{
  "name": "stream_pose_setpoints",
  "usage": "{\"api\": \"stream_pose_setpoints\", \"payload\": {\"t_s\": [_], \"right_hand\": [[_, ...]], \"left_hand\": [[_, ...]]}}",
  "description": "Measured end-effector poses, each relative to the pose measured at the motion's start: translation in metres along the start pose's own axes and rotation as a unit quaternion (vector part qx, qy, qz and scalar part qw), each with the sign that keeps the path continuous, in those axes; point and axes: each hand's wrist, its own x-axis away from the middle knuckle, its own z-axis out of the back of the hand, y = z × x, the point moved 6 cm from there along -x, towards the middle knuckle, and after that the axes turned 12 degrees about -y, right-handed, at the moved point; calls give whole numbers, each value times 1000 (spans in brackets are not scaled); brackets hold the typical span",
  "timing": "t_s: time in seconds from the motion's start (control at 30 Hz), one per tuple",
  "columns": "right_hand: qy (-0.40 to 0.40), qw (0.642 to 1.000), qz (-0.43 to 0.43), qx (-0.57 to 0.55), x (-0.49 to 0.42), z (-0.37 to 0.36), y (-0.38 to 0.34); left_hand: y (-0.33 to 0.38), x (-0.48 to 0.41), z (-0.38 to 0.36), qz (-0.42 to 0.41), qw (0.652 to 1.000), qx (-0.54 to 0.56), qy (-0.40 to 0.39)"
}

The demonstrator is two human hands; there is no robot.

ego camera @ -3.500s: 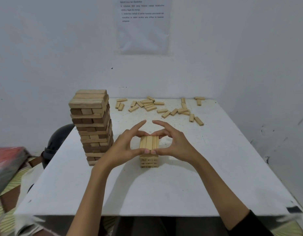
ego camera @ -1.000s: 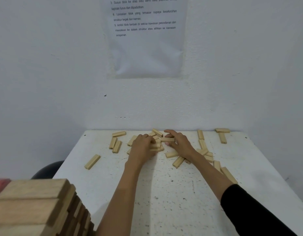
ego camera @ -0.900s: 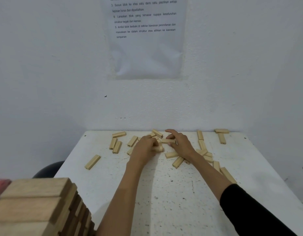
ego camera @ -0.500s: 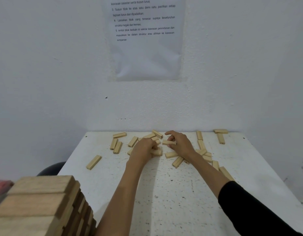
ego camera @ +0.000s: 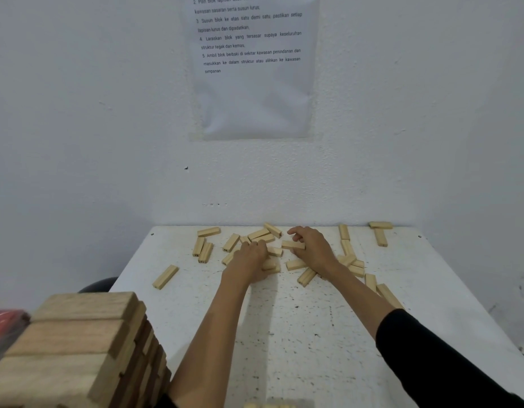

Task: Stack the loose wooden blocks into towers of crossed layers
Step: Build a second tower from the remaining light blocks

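Observation:
Several pale loose wooden blocks lie scattered along the far edge of the white table. My left hand is curled over a few blocks in the middle of the pile. My right hand pinches one block held level just above the table. A tall tower of darker, larger blocks fills the near left corner. The top of a small pale tower shows at the bottom edge.
More blocks lie at the far right corner and beside my right forearm. A single block lies apart to the left. White walls close the table at the back and right. A printed sheet hangs on the back wall.
My hands left the small tower and reached to the far pile. Over the last second my left hand closed on blocks and drew slightly nearer; my right lifted one block.

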Motion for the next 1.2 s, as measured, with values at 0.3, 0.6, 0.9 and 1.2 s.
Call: {"api": "stream_pose_setpoints", "payload": {"t_s": [0.3, 0.6, 0.9, 1.2], "right_hand": [[17, 999, 25, 38, 5, -3, -7], [25, 982, 90, -165, 45, 1, -33], [25, 952, 72, -297, 93, 25, -63], [-25, 915, 37, -400, 137, 50, -69]], "left_hand": [[-1, 3, -5, -9, 998, 16, -64], [7, 24, 14, -17, 986, 161, -31], [42, 63, 41, -76, 971, 226, 15], [70, 112, 43, -152, 949, 274, 37]]}}
